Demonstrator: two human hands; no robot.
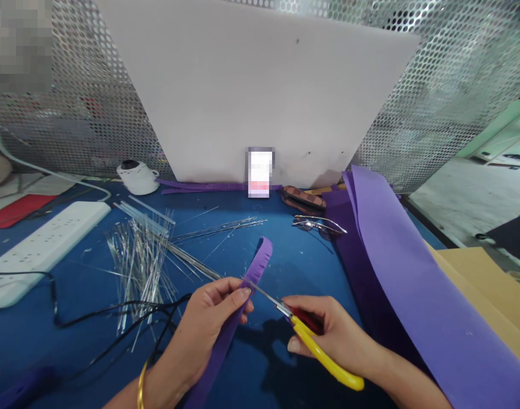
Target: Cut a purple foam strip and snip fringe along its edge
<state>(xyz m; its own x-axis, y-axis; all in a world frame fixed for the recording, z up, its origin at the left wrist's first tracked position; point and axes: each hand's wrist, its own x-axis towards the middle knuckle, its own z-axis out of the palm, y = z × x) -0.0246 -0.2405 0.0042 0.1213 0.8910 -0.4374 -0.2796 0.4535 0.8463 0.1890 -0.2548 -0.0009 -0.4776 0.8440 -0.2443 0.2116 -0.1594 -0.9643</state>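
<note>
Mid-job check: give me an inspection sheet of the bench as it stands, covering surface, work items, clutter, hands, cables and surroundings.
Surface: blue table top, speckled with small bits.
Job's things: purple strip, notched along one edge; yellow-handled scissors, blades at the strip.
Clutter: silver wires, glasses, purple sheets, white pot.
Hands: left hand pinches the strip; right hand grips the scissors.
Cables: black cable loops beside the power strip.
Surroundings: white board, perforated metal screen.
</note>
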